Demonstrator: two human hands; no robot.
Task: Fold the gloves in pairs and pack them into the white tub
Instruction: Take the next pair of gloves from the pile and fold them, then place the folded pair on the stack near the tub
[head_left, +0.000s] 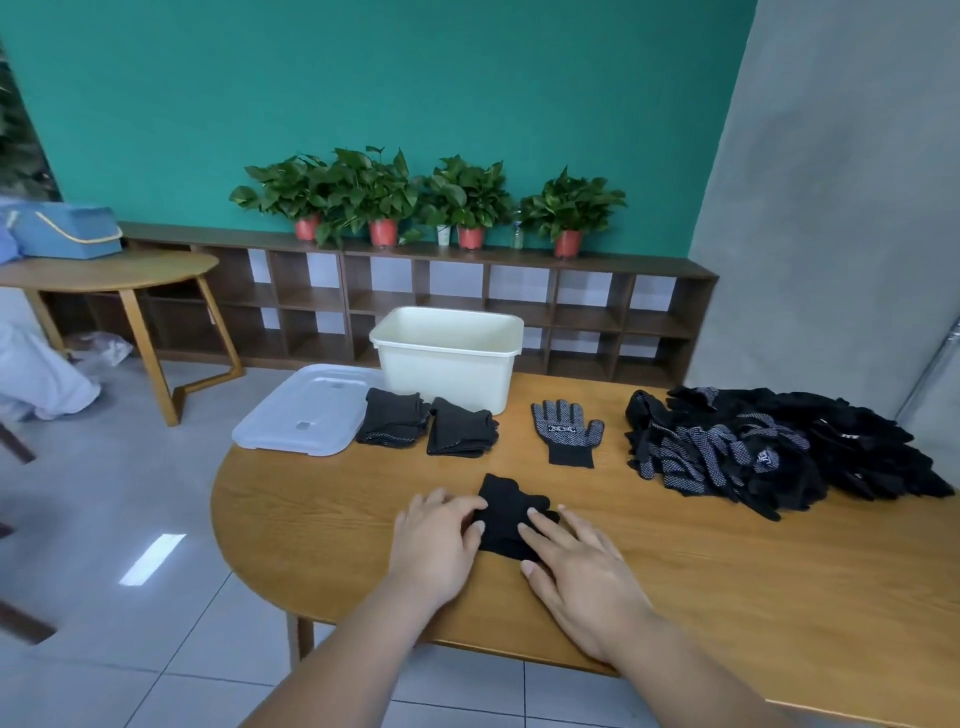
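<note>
A folded black glove bundle (506, 506) lies on the wooden table (727, 571) in front of me. My left hand (439, 540) presses its left edge, fingers spread flat. My right hand (582, 566) lies flat on its right side. Two folded glove bundles (393, 423) (460, 434) rest in front of the white tub (449, 356), which stands at the table's far edge. A single dotted glove (566, 431) lies flat, palm up, right of the tub. A big heap of black dotted gloves (769, 447) fills the table's right side.
A translucent lid (304, 413) lies left of the tub, overhanging the table's edge. Behind the table runs a low wooden shelf (415, 296) with potted plants (384, 197). A second wooden table (114, 273) carrying a blue box stands at the left.
</note>
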